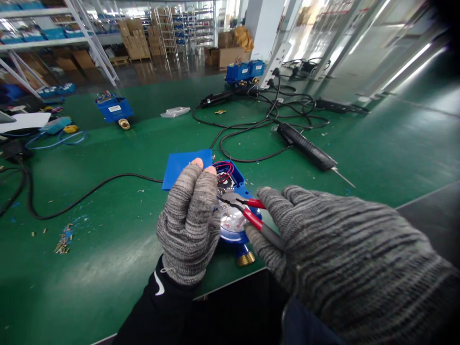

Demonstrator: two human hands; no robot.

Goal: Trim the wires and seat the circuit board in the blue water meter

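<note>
My right hand [323, 235], in a grey knit glove, holds a pair of red-handled pliers [253, 218]. Their jaws point left over a blue water meter [235, 235] that has a clear round face and a brass threaded end. The meter's upper box [233, 175] is uncovered and shows red and black wires. My left hand [190, 220], gloved with bare fingertips, is bent round the meter's left side; its thumb and what lies under the fingers are hidden. A flat blue cover [179, 167] lies just beyond the left fingers.
A black electric screwdriver [305, 146] with a long bit lies at right, its cables tangled behind. Another blue meter [114, 109] stands at back left, and more blue meters [244, 72] at the back. Small screws [63, 242] lie at left. A black cable [89, 187] crosses the green table.
</note>
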